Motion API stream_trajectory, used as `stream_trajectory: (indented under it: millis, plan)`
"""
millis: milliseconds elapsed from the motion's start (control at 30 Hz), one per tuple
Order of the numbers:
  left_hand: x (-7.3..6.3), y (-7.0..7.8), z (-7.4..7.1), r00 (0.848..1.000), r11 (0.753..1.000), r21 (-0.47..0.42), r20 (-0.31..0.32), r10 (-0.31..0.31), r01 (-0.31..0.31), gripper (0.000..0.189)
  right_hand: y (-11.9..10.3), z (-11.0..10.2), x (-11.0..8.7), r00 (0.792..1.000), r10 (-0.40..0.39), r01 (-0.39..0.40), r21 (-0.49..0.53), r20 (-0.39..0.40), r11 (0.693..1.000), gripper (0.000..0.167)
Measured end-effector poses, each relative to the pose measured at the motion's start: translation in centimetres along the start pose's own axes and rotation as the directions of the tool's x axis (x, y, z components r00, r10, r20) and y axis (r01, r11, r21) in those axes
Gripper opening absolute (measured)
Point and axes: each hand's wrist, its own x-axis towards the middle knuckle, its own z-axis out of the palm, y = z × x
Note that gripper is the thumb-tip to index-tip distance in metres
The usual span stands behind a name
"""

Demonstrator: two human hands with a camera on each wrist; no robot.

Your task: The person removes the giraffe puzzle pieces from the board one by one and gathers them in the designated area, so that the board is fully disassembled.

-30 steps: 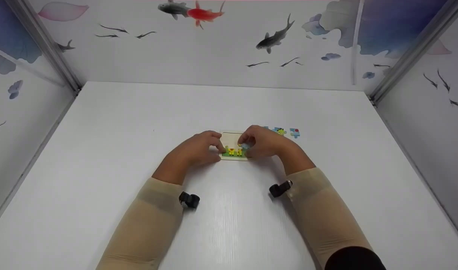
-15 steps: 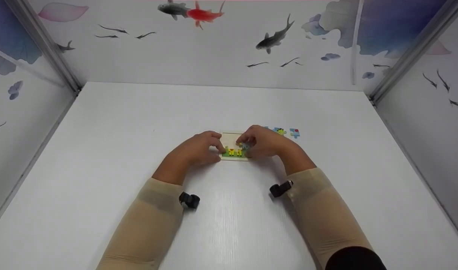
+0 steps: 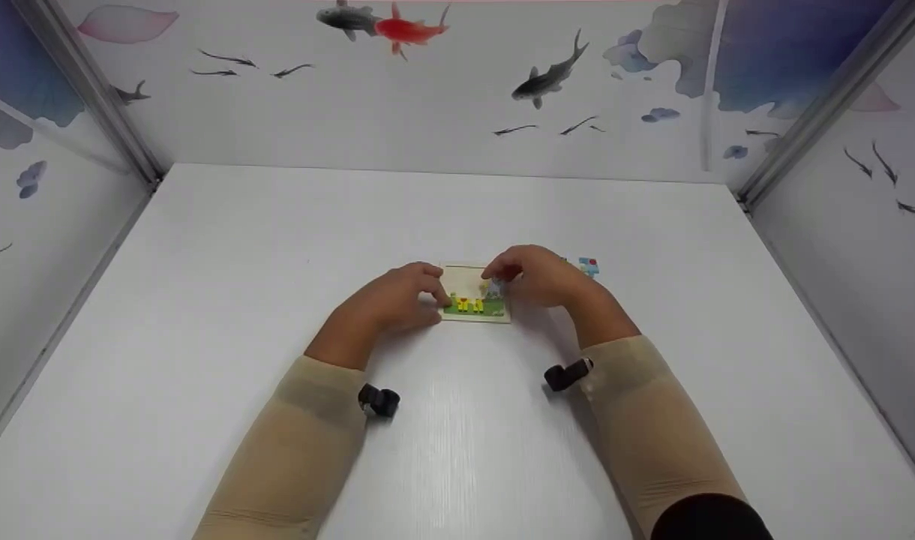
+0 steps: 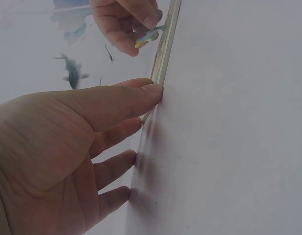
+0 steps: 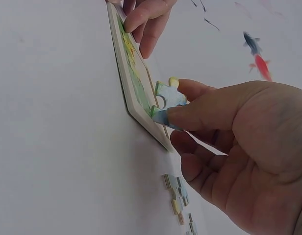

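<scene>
A shallow wooden puzzle tray lies on the table, its near row filled with green and yellow pieces. My left hand holds its left side, thumb at the near corner and index finger bent onto the filled row. Its other fingertips come down by the table in the left wrist view. My right hand pinches a light-blue jigsaw piece with a yellow knob between thumb and index finger. The piece is tilted, close over the tray's right side, its green corner near the filled row. In the head view, the fingers partly cover it.
Loose jigsaw pieces lie on the white table beyond the tray at right, partly hidden by my right hand in the head view. A panel wall painted with fish stands along the back, with side panels left and right.
My right hand has shifted slightly right and away with the jigsaw piece, uncovering the tray's near right corner and covering more loose pieces. The left hand has not moved.
</scene>
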Motion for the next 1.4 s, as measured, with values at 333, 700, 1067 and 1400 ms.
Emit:
stream_trajectory:
  millis: [333,700,1067,1400]
  plan:
    - [-0.1,0.1,0.1,1.000,1.000,0.004,0.000,-0.016,0.016,0.023,1.4,-1.9,-0.6,0.999,0.011,-0.002,0.204,-0.044,0.979,0.036]
    - [-0.2,0.0,0.2,1.000,1.000,-0.004,-0.013,-0.010,0.010,0.025,5.4,-5.5,-3.0,0.983,0.144,-0.102,0.313,-0.115,0.944,0.038]
    - [-0.5,-0.2,0.2,1.000,0.999,-0.033,-0.031,-0.006,0.005,0.023,10.2,-7.5,-6.2,0.973,0.207,-0.170,0.298,-0.098,0.939,0.039]
    - [-0.7,0.0,0.1,0.999,1.000,-0.028,-0.037,0.014,-0.015,0.024,11.6,-7.3,-6.0,0.967,0.250,-0.227,0.256,-0.058,0.940,0.039]
